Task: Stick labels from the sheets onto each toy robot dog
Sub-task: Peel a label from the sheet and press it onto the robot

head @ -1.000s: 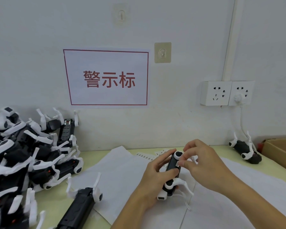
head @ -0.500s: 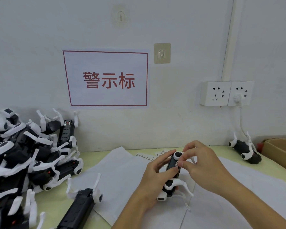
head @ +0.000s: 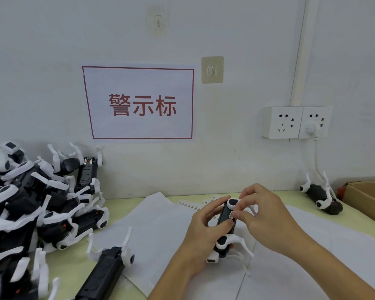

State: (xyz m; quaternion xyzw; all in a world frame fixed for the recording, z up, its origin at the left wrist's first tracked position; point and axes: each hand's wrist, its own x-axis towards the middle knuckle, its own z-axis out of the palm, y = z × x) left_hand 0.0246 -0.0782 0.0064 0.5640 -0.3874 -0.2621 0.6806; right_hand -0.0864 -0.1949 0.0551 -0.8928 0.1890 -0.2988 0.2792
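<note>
Table [head: 359, 215]: black-and-white toy dog [head: 225, 215], labelled.

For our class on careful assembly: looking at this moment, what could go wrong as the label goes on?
1. The label might go on crooked, since the right hand largely covers it.
2. The left hand holds the toy robot dog by its narrow body; it may twist, and its thin white legs could bend.

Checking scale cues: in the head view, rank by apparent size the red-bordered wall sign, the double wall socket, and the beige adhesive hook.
1. Red-bordered wall sign
2. Double wall socket
3. Beige adhesive hook
All are on the same wall, so nearness hardly matters.
</note>
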